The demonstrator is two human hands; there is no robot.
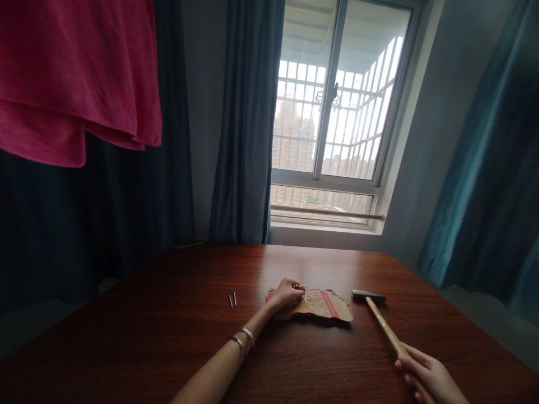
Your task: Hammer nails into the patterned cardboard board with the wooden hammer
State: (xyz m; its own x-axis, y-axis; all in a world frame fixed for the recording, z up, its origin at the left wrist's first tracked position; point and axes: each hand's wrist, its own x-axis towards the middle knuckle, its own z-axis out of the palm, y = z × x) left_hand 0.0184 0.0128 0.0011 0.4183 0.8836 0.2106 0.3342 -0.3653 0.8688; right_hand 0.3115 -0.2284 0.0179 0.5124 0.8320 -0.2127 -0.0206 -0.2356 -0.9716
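My left hand (287,292) rests on the left end of a flat tan piece (322,304) with rows of small dots and pink stripes; its fingers are pinched together over the piece, on something too small to make out. My right hand (429,375) is wrapped round the wooden handle of a hammer (381,320). The hammer's dark metal head (368,297) lies on the table just right of the tan piece. Two bracelets circle my left wrist (244,338).
Two small nails (232,300) lie on the dark wooden table (168,325) left of my left hand. Behind the table are a barred window (332,112), blue curtains (244,123) and a hanging pink cloth (71,73) at upper left.
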